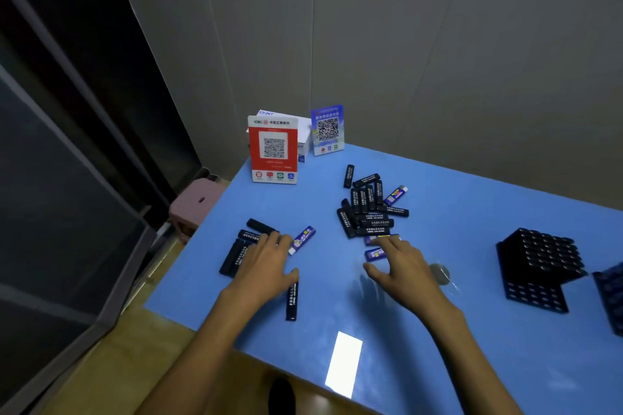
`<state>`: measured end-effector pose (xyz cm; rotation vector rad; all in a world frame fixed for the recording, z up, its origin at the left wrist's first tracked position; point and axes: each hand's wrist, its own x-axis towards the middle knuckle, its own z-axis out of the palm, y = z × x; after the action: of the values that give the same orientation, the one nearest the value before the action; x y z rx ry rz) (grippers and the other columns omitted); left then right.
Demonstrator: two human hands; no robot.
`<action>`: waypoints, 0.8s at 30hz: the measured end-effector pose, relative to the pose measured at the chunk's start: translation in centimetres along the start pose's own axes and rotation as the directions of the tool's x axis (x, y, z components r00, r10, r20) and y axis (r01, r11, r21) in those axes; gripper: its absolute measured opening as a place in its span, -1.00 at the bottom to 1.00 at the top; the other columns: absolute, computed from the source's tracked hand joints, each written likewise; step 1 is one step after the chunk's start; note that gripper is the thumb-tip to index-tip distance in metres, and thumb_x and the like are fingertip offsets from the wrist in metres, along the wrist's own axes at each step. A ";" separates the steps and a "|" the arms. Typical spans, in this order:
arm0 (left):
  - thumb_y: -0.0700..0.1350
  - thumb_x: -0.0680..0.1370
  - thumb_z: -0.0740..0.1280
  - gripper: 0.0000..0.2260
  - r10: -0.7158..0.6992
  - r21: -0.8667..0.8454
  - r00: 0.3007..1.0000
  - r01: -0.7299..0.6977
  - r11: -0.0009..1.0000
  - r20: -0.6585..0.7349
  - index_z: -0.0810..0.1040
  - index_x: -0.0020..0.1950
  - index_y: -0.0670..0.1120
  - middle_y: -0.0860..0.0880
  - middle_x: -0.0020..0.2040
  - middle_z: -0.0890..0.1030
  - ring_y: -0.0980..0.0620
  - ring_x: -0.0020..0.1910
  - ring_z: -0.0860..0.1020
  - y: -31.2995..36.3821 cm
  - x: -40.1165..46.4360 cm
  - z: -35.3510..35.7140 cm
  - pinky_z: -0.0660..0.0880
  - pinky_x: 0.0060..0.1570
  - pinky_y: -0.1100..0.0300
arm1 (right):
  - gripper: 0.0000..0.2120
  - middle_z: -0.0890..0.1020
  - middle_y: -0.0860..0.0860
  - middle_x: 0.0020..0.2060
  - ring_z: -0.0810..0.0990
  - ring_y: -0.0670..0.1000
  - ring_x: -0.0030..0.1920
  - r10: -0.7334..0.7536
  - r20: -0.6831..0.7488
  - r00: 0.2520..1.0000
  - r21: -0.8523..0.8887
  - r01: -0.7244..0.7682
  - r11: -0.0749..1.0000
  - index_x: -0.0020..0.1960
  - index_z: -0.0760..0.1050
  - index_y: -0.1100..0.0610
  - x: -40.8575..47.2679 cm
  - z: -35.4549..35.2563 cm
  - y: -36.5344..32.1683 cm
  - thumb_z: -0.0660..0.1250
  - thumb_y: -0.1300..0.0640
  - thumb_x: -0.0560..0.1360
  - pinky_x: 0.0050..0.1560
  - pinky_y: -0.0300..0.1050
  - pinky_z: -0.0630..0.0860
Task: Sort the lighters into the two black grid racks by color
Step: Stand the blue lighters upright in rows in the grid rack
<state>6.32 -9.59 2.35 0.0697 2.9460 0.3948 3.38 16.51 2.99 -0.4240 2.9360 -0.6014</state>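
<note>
Black lighters lie in a heap (pixel 367 209) at the middle of the blue table (pixel 472 347). A smaller group of black lighters (pixel 236 254) lies at the left, under my left hand (pixel 266 263), whose fingers rest flat on them. A purple lighter (pixel 302 239) lies beside that hand, and one black lighter (pixel 292 301) lies by its thumb. My right hand (pixel 401 264) reaches with spread fingers onto two purple lighters (pixel 374 253) below the heap. Another purple lighter (pixel 396 195) lies right of the heap. A black grid rack (pixel 539 266) stands at the right, a second rack (pixel 612 296) at the frame edge.
A red QR-code stand (pixel 273 148), a white box (pixel 296 125) and a blue QR-code stand (pixel 327 130) stand at the table's back left corner. A pink stool (pixel 195 204) is on the floor beyond the table's left edge. A small round disc (pixel 440 273) lies right of my right hand.
</note>
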 end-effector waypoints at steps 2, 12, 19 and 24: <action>0.10 0.55 0.28 -0.47 -0.031 0.011 0.999 0.031 0.999 0.012 0.26 0.45 -0.07 -0.06 0.32 0.37 -0.08 0.31 0.33 -2.3 -0.4 0.4 0.39 0.19 0.08 | -0.59 0.56 0.00 0.13 0.52 0.06 0.15 0.002 0.016 1.000 0.016 -0.002 1.000 0.29 0.47 0.08 0.3 0.8 -1.4 0.37 -0.05 0.49 0.16 -0.06 0.35; 0.12 0.56 0.28 -0.41 -0.244 0.025 0.970 0.245 0.969 -0.009 0.22 0.46 -0.17 -0.15 0.32 0.35 -0.14 0.30 0.32 -9.5 0.2 3.0 0.41 0.15 0.00 | -0.56 0.48 -0.01 0.29 0.43 0.03 0.29 0.032 0.026 0.999 0.045 -0.033 0.998 0.37 0.40 0.07 0.8 2.9 -4.1 0.32 -0.04 0.53 0.27 -0.08 0.31; -0.04 0.52 0.30 -0.63 -0.199 0.041 0.980 0.198 0.979 0.017 0.38 0.27 -0.16 -0.13 0.19 0.41 -0.11 0.20 0.38 -9.6 0.8 3.9 0.43 0.09 0.04 | -0.56 0.48 -0.02 0.31 0.42 0.04 0.30 0.112 0.038 0.993 0.041 -0.113 0.993 0.38 0.38 0.05 -2.2 3.6 -3.3 0.30 -0.04 0.55 0.28 -0.12 0.26; -0.05 0.45 0.33 -0.62 -0.164 0.054 0.984 0.161 0.986 0.074 0.35 0.21 -0.14 -0.12 0.16 0.39 -0.12 0.17 0.37 -9.8 0.2 4.3 0.43 0.08 0.04 | -0.56 0.52 0.01 0.27 0.46 0.05 0.27 0.117 0.031 0.993 0.079 -0.119 0.990 0.36 0.42 0.08 -3.6 4.3 -3.1 0.35 -0.01 0.52 0.26 -0.11 0.34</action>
<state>6.65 -17.96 -4.33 -0.1453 2.8570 0.2905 8.33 13.25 0.46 -0.2456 2.8744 -0.6903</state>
